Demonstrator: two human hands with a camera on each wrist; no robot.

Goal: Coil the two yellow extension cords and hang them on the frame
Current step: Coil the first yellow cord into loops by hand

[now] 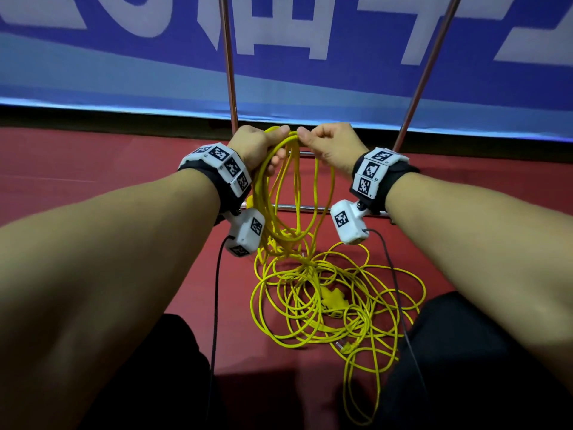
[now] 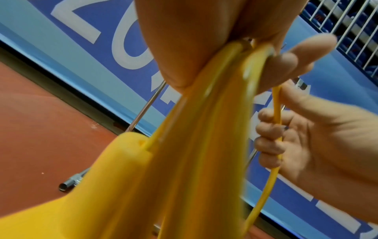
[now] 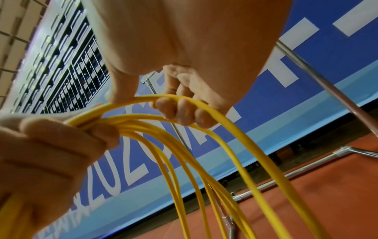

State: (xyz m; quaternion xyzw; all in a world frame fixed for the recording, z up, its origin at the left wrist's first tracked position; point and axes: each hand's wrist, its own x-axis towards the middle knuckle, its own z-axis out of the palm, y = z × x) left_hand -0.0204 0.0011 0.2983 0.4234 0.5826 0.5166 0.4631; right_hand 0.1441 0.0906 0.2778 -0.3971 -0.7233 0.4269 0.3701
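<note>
left hand point(image 1: 259, 150) clenches gathered coil loops point(image 1: 280, 193) | right hand point(image 1: 330, 147) pinches next strand beside it | lay each loop equal, no twist, hand over before releasing | remaining yellow cord point(image 1: 331, 302) tangled on red floor point(image 1: 93, 169) | frame point(image 1: 228, 66) just behind

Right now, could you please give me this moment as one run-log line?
step: coiling | left hand: grips gathered loops | right hand: pinches next strand | loose cord: on floor | frame: nothing hung
</note>
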